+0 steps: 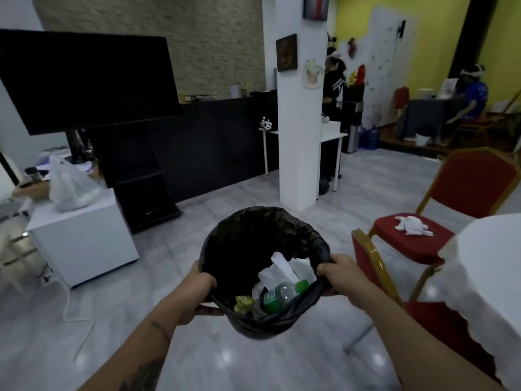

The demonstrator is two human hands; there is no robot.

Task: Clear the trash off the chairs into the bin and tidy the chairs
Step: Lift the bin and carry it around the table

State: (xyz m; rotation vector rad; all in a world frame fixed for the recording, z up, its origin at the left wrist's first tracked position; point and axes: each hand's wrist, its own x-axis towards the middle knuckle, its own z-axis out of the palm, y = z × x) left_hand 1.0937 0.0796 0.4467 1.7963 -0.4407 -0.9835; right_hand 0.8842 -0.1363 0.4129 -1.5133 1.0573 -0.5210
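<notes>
Left hand [201, 283]: fingers curled over the near-left rim of the round bin lined with a black plastic bag [248, 241], thumb outside. Right hand [335, 273]: clamped the same way on the near-right rim. The bin is thus carried between both hands at lower centre of the frame, clear of the floor. It is tipped slightly toward the camera, probably so the load is steadied and the liner is pinned against the rim.

Contents, at the near side of the bin: crumpled white paper [284, 268], a clear plastic bottle with green cap and label [282, 294] and a yellowish crumpled wad [244, 303].

Right of the bin: the gold-framed back of a red padded chair [366, 258], its seat largely hidden by a white tablecloth [493, 263] at the right edge. Beyond it, at centre right, a second red chair with gold frame [473, 182] is seen, and a crumpled white tissue [413, 225] lies on its seat.

Judgement: clearing is partly done, since that tissue is not yet binned. The bin appears to be brought along so that trash can be dropped in directly at the chair. Straightening the chairs looks outstanding.
</notes>
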